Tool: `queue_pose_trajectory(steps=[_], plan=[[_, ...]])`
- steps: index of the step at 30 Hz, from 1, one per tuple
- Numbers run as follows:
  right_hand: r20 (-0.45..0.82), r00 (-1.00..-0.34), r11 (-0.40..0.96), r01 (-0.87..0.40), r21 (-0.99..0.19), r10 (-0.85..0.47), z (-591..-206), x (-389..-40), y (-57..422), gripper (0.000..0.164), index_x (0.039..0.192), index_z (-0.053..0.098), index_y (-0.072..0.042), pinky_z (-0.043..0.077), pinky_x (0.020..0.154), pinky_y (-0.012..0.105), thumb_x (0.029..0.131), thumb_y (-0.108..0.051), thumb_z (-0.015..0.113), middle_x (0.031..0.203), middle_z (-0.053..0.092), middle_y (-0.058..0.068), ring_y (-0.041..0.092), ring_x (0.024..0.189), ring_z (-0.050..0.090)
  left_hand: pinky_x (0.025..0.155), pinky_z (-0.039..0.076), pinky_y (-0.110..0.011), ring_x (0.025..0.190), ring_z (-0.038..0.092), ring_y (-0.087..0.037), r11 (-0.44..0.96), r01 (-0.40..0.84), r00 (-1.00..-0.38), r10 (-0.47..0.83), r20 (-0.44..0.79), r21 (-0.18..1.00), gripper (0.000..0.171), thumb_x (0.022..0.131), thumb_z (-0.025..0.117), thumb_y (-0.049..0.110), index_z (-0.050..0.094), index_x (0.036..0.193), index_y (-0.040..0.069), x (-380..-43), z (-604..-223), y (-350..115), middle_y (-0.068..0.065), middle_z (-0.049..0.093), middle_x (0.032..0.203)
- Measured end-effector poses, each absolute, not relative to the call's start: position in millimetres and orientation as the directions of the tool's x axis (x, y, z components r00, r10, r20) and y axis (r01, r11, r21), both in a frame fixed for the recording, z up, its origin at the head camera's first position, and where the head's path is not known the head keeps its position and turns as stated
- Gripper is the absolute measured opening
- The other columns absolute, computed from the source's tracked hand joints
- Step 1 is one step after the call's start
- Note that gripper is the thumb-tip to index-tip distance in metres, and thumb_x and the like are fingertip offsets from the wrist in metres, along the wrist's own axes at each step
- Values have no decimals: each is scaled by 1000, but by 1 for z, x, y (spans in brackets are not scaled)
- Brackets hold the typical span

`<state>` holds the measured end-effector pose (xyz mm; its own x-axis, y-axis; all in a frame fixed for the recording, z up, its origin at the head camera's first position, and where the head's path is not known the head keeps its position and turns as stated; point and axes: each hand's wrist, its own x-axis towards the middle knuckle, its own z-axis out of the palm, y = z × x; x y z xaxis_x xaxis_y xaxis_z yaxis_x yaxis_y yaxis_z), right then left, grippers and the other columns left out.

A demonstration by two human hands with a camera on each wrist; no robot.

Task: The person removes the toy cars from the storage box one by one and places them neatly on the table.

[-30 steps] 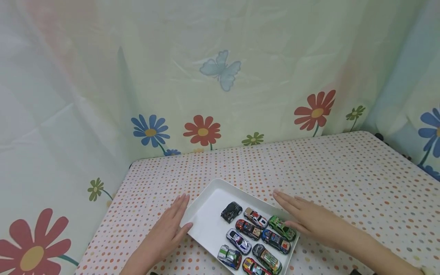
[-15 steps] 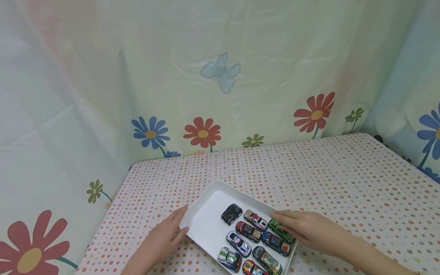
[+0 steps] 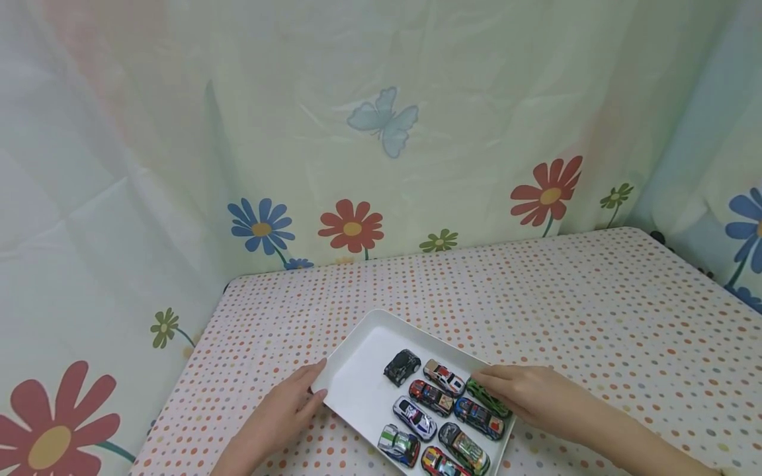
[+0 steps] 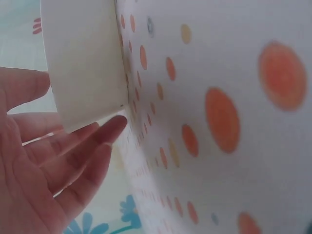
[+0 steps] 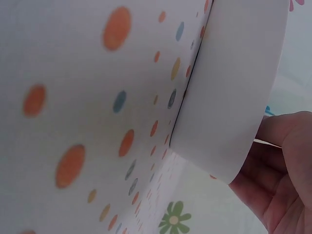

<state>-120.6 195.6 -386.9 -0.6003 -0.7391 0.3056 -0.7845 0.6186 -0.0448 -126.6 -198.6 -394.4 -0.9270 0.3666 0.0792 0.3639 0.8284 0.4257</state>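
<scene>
A white rectangular tray (image 3: 357, 380) sits at an angle on the dotted cloth, with several toy cars inside. My left hand (image 3: 270, 416) holds its left corner, thumb and fingers on either side of it. At the right corner my right hand (image 3: 530, 400) grips the rim, thumb over the wall, partly covering a green toy car (image 3: 487, 396). A black toy car (image 3: 402, 367) stands apart nearest the bare part of the tray. Close together lie a silver-and-green car (image 3: 397, 444), a white-and-purple car (image 3: 415, 418) and a blue car (image 3: 479, 418). The tray's near end is cut off.
The table (image 3: 536, 284) wears a white cloth with coloured dots. Behind it hangs a curtain (image 3: 476, 132) printed with flowers and a butterfly. Small dark objects (image 3: 657, 237) show at the table's far right edge.
My right hand has come down and closed on the tray's right corner. My left hand has lowered slightly onto the left corner. The tray and cars stay in place.
</scene>
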Motion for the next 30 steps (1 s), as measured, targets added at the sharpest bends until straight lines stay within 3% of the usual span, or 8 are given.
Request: queue_pose_trajectory(steps=[8,15,21,30], plan=[[335,-542,594,-801,72,-771,-391,-119,191,46,112,65,-1,53,68,28,67,-1,77,107,64,12,23,89,64,69,50,-25,87,59,-12,701,321,-925,376,53,637,45,98,51,22,44,139,6,-132,-401,-208,-9,57,121],[299,-540,594,-793,132,-787,-391,-121,185,42,110,65,2,52,65,24,70,-4,78,107,62,13,24,87,65,69,50,-26,87,61,-15,621,286,-922,386,34,730,45,98,52,18,43,141,9,-135,-401,-213,-14,56,122],[279,-566,609,-787,96,-776,-391,-123,181,33,106,67,1,53,66,25,76,-9,75,106,61,14,24,86,65,67,50,-26,86,61,-18,601,288,-915,402,29,746,46,98,52,17,41,142,7,-136,-402,-213,-14,59,113],[205,-677,679,-731,-71,-707,-385,-126,172,26,103,68,0,53,65,28,79,-9,72,96,62,10,19,79,64,64,49,-27,84,60,-18,591,281,-909,416,13,756,48,98,51,21,39,143,9,-136,-402,-215,-14,58,114]])
